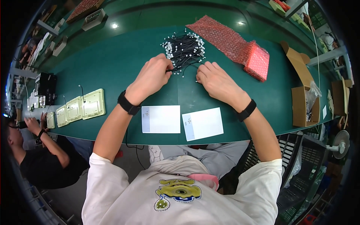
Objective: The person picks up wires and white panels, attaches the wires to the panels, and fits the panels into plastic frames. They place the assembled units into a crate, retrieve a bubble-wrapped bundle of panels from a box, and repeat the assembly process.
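Note:
A pile of short black cables (186, 48) with small white connectors at their ends lies on the green table in front of me. At the pile's near left edge, my left hand (153, 77) is closed, with a bit of black cable showing at its fingertips. To the right of the pile, the fingers of my right hand (217, 81) are pinched together on a cable; a small white end peeks out below them. One black strand curves from the pile to this hand. Two white panels (161, 119) (203, 123) lie flat between my forearms, near the table edge.
Red bubble wrap (225, 41) trails to a wrapped block (257, 62) at the right. An open cardboard box (300, 107) stands at the right edge. Several pale green trays (93, 103) lie at the left, near another person (48, 159). A black crate (288, 168) stands beside me.

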A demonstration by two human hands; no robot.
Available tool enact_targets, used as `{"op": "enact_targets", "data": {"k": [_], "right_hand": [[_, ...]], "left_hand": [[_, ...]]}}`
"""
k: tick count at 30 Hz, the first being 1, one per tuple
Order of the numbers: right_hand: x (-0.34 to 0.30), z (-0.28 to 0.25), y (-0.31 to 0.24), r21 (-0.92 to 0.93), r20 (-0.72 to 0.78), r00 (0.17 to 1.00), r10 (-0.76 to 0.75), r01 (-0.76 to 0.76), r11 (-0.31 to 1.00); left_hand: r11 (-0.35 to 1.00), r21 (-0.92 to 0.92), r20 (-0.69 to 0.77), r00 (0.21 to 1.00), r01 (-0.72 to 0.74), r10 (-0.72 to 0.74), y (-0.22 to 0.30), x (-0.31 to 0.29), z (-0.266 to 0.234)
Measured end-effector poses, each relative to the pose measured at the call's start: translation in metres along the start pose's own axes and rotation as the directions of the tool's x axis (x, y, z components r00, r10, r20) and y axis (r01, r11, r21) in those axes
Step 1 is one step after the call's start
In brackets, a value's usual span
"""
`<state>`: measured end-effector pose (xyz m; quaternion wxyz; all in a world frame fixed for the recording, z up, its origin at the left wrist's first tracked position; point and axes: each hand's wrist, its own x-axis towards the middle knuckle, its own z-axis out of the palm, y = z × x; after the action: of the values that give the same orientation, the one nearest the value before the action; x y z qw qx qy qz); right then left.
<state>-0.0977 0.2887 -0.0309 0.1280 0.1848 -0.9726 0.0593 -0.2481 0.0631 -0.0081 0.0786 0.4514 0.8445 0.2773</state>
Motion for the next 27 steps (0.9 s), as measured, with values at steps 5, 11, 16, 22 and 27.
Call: {"op": "enact_targets", "data": {"k": [5, 11, 16, 22, 27], "right_hand": [[-0.015, -0.025, -0.015, 0.124, -0.059, 0.991, 0.121, -0.113, 0.986], [-0.035, -0.055, -0.031, 0.620, 0.074, 0.914, 0.399, -0.355, 0.699], [-0.047, -0.058, -0.035, 0.798, 0.275, 0.850, 0.449, -0.462, 0.387], [-0.037, -0.074, -0.058, 0.732, 0.336, 0.840, 0.426, -0.517, 0.443], [-0.033, -0.062, -0.087, 0.574, 0.156, 0.939, 0.305, -0.338, 0.746]], "left_hand": [[0.999, 0.036, 0.058, 0.998, -0.020, 0.017, -0.008, 0.013, 0.016], [1.000, -0.015, 0.022, 1.000, -0.005, 0.005, -0.009, 0.010, 0.013], [0.971, -0.207, 0.043, 0.993, 0.119, -0.113, -0.002, 0.003, -0.007], [0.523, -0.807, 0.211, 0.961, 0.275, -0.179, -0.010, -0.035, -0.022], [0.300, -0.902, 0.248, 0.942, 0.310, -0.228, -0.005, -0.074, -0.020]]}}
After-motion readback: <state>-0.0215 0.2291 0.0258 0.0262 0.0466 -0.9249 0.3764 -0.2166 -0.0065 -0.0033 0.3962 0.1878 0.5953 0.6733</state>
